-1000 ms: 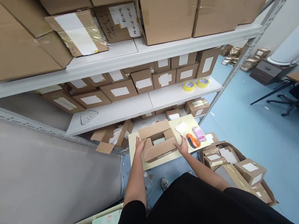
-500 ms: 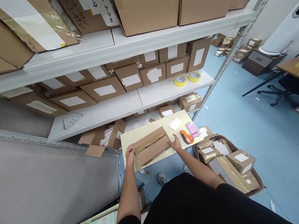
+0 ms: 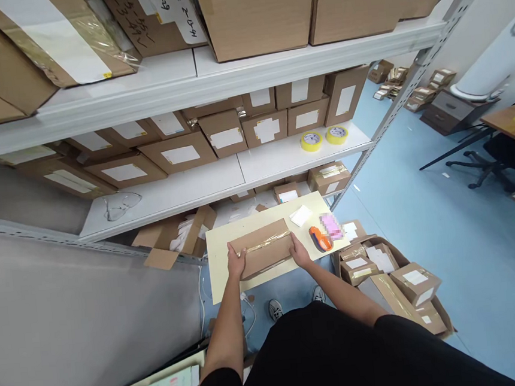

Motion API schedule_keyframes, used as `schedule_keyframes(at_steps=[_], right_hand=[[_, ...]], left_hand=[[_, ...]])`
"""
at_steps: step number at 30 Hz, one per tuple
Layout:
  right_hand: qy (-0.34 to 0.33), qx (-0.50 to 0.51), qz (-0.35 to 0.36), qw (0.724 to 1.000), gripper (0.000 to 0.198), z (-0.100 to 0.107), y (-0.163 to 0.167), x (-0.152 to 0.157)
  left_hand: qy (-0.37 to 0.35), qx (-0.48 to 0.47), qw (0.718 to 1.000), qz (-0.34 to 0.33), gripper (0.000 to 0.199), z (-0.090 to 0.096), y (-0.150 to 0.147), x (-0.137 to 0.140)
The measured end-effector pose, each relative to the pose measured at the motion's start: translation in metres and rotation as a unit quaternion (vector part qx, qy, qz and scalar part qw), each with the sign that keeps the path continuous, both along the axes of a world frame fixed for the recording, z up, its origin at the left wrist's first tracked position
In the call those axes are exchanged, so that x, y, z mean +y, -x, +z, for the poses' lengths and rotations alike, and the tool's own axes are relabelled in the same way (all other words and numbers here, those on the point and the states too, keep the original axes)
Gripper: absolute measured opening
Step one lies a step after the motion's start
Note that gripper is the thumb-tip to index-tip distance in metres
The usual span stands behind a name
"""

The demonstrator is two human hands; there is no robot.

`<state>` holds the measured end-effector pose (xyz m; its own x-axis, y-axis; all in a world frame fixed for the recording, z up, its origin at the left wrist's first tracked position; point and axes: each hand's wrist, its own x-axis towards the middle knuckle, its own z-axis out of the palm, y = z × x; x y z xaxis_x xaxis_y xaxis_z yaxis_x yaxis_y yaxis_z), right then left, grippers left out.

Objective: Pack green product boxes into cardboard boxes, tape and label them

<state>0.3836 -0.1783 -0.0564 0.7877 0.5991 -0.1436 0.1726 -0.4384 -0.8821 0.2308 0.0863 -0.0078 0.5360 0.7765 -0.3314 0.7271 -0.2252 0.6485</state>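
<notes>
Now your brown carton [image 3: 269,255] is closed: the top flaps, gaping over contents a second ago, lie together, with glossy packing tape [image 3: 268,242] along the seam. So the inside is covered, though I can't tell whether the tape sticks to both flaps. The carton sits on the pale-yellow table [image 3: 221,271]. Your left hand [image 3: 236,262] clasps its 9 o'clock end, thumb on top; your right hand [image 3: 298,251] holds the 3 o'clock end. From the carton, white paper [image 3: 301,215] lies at 2 o'clock, an orange-and-blue tool [image 3: 320,239] at 3, and two yellow tape rolls [image 3: 311,141] on the shelf at 1, their core print too small to read. At 11 o'clock, high up, a marked carton [image 3: 153,37] bears handwriting, apparently "1-3-49" with a tick; its white label [image 3: 188,22] seems to read "2-13-94". The shelved cartons' labels are illegible.
</notes>
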Motion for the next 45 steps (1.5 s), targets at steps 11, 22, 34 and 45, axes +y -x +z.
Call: schedule_keyframes(at_steps=[11,22,34,45], right_hand=[[0.064,0.003,0.032,0.997,0.078,0.021,-0.019,-0.004],[0.045,-0.038,0.002,0.998,0.078,0.011,-0.053,-0.037],[0.263,-0.03,-0.078,0.961,0.025,-0.057,-0.113,-0.101],[0.316,-0.013,-0.096,0.944,0.034,-0.088,-0.079,-0.087]], left_hand=[[-0.082,0.038,0.996,-0.001,0.083,0.007,-0.03,-0.003],[-0.146,0.1,0.984,0.017,0.098,0.017,-0.039,-0.012],[-0.197,0.142,0.97,0.008,0.1,0.013,-0.047,-0.014],[-0.219,0.166,0.961,0.009,0.098,0.009,-0.05,-0.015]])
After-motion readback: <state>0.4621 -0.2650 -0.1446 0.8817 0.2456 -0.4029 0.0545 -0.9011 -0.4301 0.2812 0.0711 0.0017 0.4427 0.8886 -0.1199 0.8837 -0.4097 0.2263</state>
